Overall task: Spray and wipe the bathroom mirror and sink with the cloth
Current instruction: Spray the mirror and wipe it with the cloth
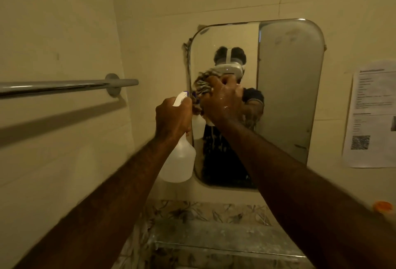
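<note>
Gripping a crumpled cloth, the right hand is closing its fingers tight around the bunched fabric and pressing it against the glass of the mirror, near the mirror's left edge and about halfway up. That grip is fully curled, knuckles toward the camera, and the skin is glistening with droplets. Striped in dark and pale bands, the cloth is looking soft and wadded, its folds bulging out to the left of the fist. Meanwhile the left hand is wrapping its grip around the neck of a spray bottle, fingers shut on it just beneath the white trigger head, whose nozzle is pointing toward the mirror. Translucent white plastic is forming the bottle's rounded, bell-shaped body, which is hanging below the fist, just in front of the mirror's lower left corner. Rectangular with rounded corners, the mirror is sitting on a wall of smooth, pale glazed tiles, and wet streaks are running down the glass under the cloth. A round, polished metal towel rail is jutting across the left wall. Taped to the wall on the right, a printed paper sheet is curling slightly. Below the mirror, a band of floral-patterned tile is meeting a grey, blurred ledge that cannot be made out clearly.
</note>
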The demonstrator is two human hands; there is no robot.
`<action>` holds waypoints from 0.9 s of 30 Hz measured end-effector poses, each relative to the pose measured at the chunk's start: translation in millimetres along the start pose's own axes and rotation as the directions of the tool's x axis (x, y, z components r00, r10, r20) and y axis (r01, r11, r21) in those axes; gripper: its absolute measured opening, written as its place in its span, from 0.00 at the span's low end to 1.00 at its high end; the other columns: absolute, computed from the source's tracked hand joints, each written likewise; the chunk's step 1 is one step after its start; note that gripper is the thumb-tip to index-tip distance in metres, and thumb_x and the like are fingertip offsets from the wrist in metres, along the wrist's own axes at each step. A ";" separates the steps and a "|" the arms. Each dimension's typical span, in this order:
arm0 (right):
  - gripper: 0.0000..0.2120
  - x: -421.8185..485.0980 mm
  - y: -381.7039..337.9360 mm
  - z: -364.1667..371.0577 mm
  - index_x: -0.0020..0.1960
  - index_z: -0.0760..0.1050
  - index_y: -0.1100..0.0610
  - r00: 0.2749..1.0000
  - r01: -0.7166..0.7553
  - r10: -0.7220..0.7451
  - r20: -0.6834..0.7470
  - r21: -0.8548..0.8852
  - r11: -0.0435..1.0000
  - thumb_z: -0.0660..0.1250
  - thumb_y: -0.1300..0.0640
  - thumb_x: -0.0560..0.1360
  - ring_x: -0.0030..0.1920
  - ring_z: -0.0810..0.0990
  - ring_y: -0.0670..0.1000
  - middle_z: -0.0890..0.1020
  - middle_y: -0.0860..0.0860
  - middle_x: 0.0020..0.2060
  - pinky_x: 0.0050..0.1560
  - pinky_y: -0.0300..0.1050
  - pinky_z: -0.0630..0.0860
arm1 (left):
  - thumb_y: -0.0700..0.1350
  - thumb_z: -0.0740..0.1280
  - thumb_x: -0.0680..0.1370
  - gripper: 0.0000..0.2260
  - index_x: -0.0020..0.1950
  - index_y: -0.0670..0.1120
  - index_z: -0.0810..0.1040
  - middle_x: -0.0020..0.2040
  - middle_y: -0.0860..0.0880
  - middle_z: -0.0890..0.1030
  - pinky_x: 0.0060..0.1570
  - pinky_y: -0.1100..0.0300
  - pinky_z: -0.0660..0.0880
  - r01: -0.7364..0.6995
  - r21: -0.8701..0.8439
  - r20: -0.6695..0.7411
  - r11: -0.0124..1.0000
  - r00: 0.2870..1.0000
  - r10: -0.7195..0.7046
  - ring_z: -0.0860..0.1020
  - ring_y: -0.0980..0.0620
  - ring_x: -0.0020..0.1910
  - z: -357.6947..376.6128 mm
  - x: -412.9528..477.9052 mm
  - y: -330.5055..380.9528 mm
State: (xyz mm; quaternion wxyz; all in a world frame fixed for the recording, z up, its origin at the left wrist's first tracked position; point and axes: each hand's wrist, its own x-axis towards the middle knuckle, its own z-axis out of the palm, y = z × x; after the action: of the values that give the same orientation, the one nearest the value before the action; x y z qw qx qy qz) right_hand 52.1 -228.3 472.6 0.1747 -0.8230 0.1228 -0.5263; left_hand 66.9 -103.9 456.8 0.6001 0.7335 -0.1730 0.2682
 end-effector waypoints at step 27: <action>0.19 -23.2 140.0 -55.8 0.66 0.75 0.52 0.845 -0.458 0.459 -0.275 0.072 0.886 0.60 0.55 0.76 0.57 0.76 0.59 0.73 0.55 0.61 0.50 0.48 0.71 | 0.49 0.63 0.80 0.08 0.51 0.47 0.78 0.37 0.49 0.79 0.21 0.67 0.71 0.018 -0.075 0.231 0.997 0.973 0.000 0.77 0.55 0.28 68.7 -46.0 -2.0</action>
State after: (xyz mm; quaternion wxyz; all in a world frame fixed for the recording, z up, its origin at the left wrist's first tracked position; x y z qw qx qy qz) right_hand -10.8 -355.4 416.6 0.2773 -0.6853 0.3387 -0.5820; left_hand 44.2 -173.4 418.2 0.6047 0.7371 -0.2484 0.1714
